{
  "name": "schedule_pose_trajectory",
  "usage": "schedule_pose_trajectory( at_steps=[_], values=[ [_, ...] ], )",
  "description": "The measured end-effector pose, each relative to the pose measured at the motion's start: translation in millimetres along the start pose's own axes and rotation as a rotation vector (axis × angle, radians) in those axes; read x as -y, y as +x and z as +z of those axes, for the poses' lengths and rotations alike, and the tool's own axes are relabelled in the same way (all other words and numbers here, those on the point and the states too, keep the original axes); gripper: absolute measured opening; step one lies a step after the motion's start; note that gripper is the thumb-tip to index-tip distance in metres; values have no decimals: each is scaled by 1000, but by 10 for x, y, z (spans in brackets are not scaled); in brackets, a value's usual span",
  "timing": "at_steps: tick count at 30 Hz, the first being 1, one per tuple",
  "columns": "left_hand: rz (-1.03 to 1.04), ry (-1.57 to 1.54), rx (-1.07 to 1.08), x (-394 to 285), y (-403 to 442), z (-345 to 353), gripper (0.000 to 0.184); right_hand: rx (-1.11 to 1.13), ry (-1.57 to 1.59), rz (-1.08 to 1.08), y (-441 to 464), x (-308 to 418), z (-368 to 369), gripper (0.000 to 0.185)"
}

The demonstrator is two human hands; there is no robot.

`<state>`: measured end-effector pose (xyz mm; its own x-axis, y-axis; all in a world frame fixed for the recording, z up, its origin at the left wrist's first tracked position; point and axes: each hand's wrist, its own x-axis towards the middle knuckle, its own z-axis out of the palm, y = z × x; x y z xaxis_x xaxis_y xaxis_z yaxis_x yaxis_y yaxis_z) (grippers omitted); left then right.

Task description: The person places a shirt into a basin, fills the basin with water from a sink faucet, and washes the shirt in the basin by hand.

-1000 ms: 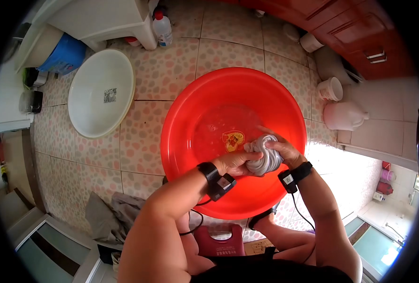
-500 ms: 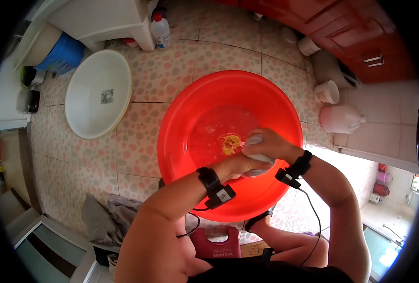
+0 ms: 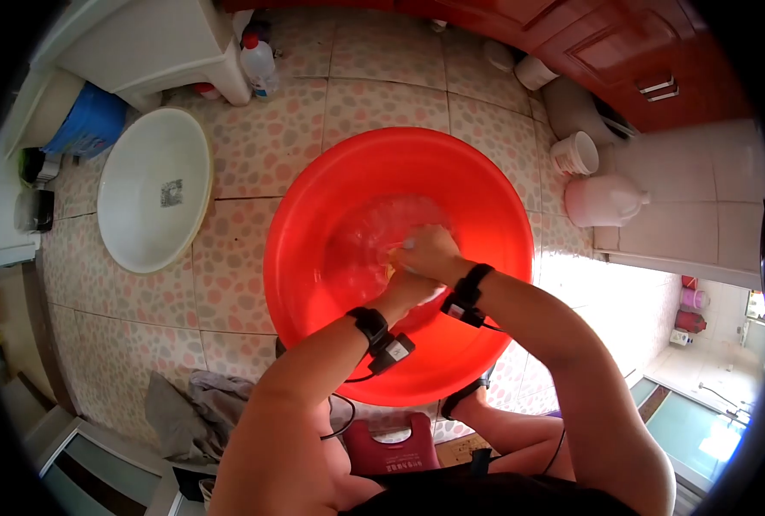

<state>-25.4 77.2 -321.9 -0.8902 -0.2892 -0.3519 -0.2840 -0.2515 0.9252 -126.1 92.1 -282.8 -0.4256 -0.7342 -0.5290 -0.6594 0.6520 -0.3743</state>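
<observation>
Ceramic floor tiles [image 3: 245,267] bear a large round red plastic basin [image 3: 348,181], a smaller white basin [image 3: 141,172] to its left and a pink jug [image 3: 604,200] near its right rim. Inside the red basin, the left hand [image 3: 410,291] and right hand [image 3: 434,255] are close together, their grips obscured. Smallest, a sliver of pale cloth [image 3: 438,294] shows beside the left hand, its remainder hidden.

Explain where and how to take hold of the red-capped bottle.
Grip the bottle around its body, below the red cap, coming from the right over bare floor: it looks upright and slim enough to wrap, and the white leg crowds its left.
</observation>
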Motion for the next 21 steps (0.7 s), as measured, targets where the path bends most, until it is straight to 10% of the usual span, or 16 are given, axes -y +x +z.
schedule_pose_trajectory(
  at_steps=[4, 7, 9, 14, 16, 21],
  values=[
    [-199, 259, 152, 664, 182, -33, 23, 39, -207, 55, 40, 11, 320, 30],
    [288, 474, -127, 721, 93, -33, 36, 55, -79, 187, 127, -126, 421, 30],
    [43, 64, -104, 428, 19, -49, 43, 115, -108, 145, 137, -337, 449, 28],
    [-111, -323, 261, 128, 15, -172, 43, 178, 1278, 245, -208, -622, 55, 59],
    [-514, -464, 397, -264, -78, -311, 43, 222, 1394, 192, -502, -565, -313, 69],
    [-583, -1106, 678, -363, -201, -218, 47, 330, 1728, -26, -687, -582, -338, 93]
  ],
)
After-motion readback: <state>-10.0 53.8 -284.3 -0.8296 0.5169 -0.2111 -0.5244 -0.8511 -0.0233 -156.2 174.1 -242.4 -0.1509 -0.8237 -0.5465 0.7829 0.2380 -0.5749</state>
